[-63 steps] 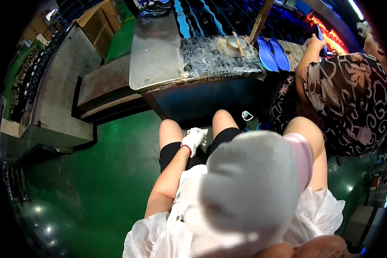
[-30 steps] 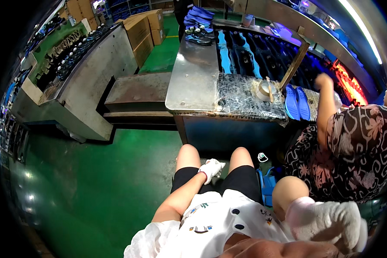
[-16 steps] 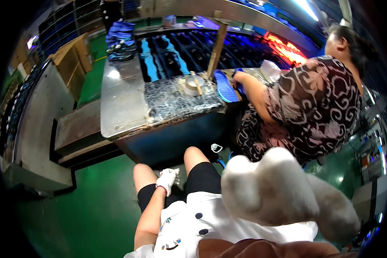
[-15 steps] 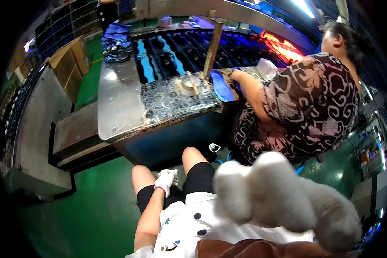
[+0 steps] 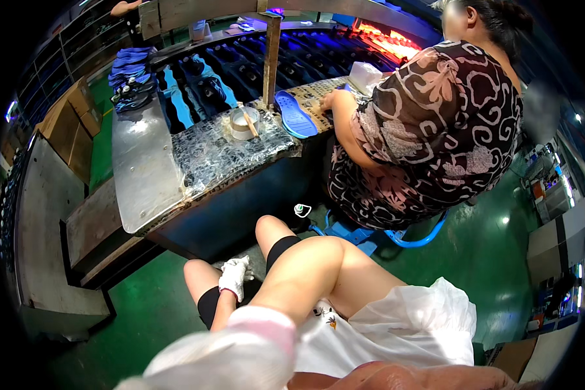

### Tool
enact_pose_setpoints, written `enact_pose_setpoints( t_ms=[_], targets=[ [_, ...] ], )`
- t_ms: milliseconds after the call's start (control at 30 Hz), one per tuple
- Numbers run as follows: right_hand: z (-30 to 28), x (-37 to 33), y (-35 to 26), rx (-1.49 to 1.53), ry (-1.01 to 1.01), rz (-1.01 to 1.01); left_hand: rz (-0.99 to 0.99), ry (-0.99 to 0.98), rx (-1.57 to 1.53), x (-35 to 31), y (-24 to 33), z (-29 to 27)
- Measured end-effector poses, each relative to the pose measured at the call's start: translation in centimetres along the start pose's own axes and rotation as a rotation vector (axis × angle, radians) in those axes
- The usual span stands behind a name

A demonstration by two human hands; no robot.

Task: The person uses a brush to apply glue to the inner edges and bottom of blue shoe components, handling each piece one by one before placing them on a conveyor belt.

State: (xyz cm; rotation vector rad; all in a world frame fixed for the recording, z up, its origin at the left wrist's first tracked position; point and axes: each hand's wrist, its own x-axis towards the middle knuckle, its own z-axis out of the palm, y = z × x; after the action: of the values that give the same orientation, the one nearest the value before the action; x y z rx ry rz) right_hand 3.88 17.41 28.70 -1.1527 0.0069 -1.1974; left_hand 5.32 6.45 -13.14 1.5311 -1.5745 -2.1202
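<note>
My left hand (image 5: 235,278), in a white knit glove, rests at my left thigh between my knees. Its fingers look curled; whatever they may hold is hidden. My right arm bends at the elbow and folds back across my white top. At the lower edge my gloved right hand (image 5: 218,357) is very close and blurred, so its fingers cannot be made out. Ahead of my knees stands a workbench (image 5: 136,188). On its patterned covering sit a round pot (image 5: 243,131) with a wooden-handled brush (image 5: 250,123) and a blue shoe sole (image 5: 295,116).
A co-worker in a patterned top (image 5: 435,123) sits at the right, one hand (image 5: 331,101) at the bench, on a blue stool (image 5: 354,234). Dark and blue shoe parts (image 5: 208,84) lie behind. Stacked blue shoe pieces (image 5: 130,71) and cardboard boxes (image 5: 68,123) are at the left.
My right hand has swung from the lower right across to the lower left, close up. The view has shifted, and the bench now sits further left. My left hand stays by my thigh.
</note>
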Motion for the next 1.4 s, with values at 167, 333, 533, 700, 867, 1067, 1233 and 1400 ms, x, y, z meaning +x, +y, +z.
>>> enact_pose_setpoints(
  t_ms=[167,333,533,700,867,1067,1233,1400],
  targets=[
    [-2.2,1.3,3.9,0.316,-0.046,0.882,0.063,-0.032,0.104,-0.8,1.0,0.0],
    [-8.5,-3.2,7.3,-0.247,-0.317,0.389,0.160,-0.066,0.181,-0.1,0.3,-1.2],
    [-24.6,-15.1,14.1,-1.612,0.514,0.409,0.206,-0.237,0.417,1.0,-0.8,-0.7],
    [-25.5,-24.5,23.9,-1.474,0.580,0.715,0.003,-0.162,1.074,3.7,-4.5,-1.9],
    [-22.4,-19.5,19.0,-1.635,0.372,0.505,0.322,-0.097,0.754,-2.2,-1.8,-1.0],
    [-22.2,-20.1,20.0,-1.652,0.171,0.531,0.198,-0.115,0.476,-2.2,-2.4,0.0],
    [-22.6,-20.8,20.7,-1.634,0.201,0.717,0.167,-0.099,0.406,-2.2,-2.1,-0.1],
    [-22.3,-20.1,20.7,-1.717,0.032,1.104,0.160,-0.099,0.386,-2.2,-1.9,-0.2]
  ],
)
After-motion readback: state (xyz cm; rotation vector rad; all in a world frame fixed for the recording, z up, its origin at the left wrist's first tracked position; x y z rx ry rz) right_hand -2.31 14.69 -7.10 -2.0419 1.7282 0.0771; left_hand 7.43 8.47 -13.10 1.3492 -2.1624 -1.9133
